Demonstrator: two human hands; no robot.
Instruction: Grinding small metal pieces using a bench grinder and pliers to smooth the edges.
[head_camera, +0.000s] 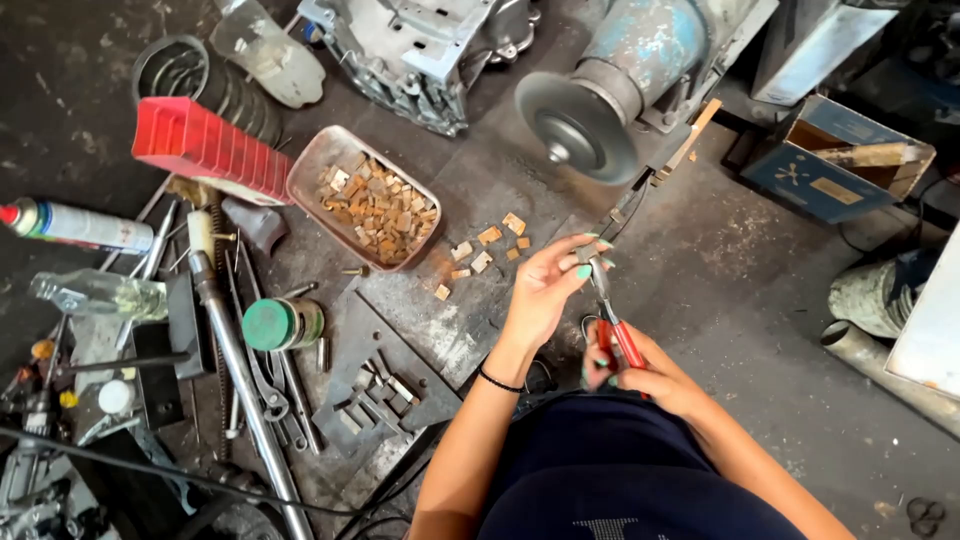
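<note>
Gripping the red-handled pliers (612, 322), the right hand (640, 372) is wrapped shut around the handles while the left hand (548, 290) pinches narrowly at the nose, just below the grinding wheel (580, 125) — whatever small piece sits there is too tiny to tell. Done well, the person would likely seat it squarely before squeezing — loose tan blocks (488, 250) lie near.

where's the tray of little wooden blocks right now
In the head view the tray of blocks sits upper left of centre on the floor, beside the red ridged box and left of the grinding wheel, with loose blocks just to its right.
</note>
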